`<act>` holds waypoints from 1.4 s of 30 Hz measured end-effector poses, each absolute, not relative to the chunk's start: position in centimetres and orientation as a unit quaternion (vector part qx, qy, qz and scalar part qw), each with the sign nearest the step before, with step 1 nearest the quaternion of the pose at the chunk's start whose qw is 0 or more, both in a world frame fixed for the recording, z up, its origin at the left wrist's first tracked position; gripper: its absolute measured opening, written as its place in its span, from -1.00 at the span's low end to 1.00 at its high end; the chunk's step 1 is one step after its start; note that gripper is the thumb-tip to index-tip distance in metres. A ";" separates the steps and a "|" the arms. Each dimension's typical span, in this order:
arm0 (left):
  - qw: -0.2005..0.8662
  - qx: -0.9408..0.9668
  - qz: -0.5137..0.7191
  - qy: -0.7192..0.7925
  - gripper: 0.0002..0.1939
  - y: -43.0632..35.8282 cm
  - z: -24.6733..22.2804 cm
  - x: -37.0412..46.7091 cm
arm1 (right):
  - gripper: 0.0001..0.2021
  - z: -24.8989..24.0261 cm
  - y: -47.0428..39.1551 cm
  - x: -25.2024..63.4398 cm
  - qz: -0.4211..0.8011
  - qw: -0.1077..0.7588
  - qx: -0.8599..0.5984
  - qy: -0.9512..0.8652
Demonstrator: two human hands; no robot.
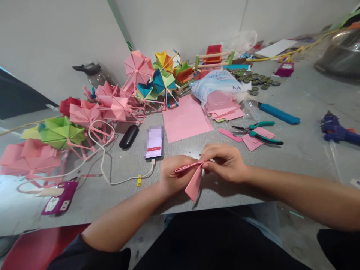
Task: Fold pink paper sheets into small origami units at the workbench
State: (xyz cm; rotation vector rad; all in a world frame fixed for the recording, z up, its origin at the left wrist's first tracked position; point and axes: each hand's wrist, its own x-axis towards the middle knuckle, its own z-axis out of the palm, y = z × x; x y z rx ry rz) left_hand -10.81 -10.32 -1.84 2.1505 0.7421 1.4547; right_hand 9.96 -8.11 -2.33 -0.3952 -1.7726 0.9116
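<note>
A folded piece of pink paper [194,184] is held over the table's front edge, its two folded arms spreading from a narrow point. My left hand [176,174] is closed around its left side, with some fingers hidden behind the paper. At the narrow point, my right hand [223,163] pinches the paper between thumb and fingers. Just beyond my hands lies a flat pink sheet [185,118]. A phone [154,142] with a charging cable rests behind my left hand. Pliers with green handles [260,134] lie on small pink paper beyond my right hand.
Folded pink paper models [114,105] crowd the left, near a black case [129,137] and a purple power strip [60,198]. A copy paper bag [221,84] and metal caps [257,80] sit at the back. A blue cutter [279,113] and glue gun [337,129] lie right.
</note>
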 end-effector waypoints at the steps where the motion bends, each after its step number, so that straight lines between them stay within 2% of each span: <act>1: 0.219 0.775 0.527 0.269 -0.87 -10.4 -1.9 -10.7 | -0.91 -2.3 -8.1 9.9 0.377 0.529 -0.166 -0.742; 10: 0.237 0.774 0.527 0.260 -0.85 -10.5 -1.8 -10.8 | -0.93 -2.4 -8.1 9.8 0.400 0.546 -0.157 -0.719; 16: 0.257 0.776 0.536 0.210 -0.88 -10.3 -1.8 -10.9 | -0.92 -2.4 -8.3 9.7 0.375 0.564 -0.162 -0.717; 19: 0.245 0.767 0.543 0.238 -0.92 -10.6 -1.9 -10.8 | -0.94 -2.4 -8.4 9.7 0.387 0.562 -0.164 -0.712; 22: 0.234 0.762 0.543 0.263 -0.88 -10.8 -1.9 -10.8 | -0.94 -2.3 -8.5 9.6 0.430 0.560 -0.176 -0.686; 29: 0.245 0.761 0.538 0.268 -0.86 -10.8 -1.8 -10.8 | -0.78 -2.1 -8.4 9.6 0.525 0.526 -0.216 -0.633; 35: 0.266 0.764 0.533 0.247 -0.81 -10.7 -2.1 -10.7 | -0.78 -2.2 -8.5 9.5 0.534 0.527 -0.201 -0.630; 42: 0.248 0.772 0.506 0.293 -0.74 -10.8 -2.2 -11.0 | -0.67 -2.3 -8.8 9.4 0.560 0.492 -0.234 -0.624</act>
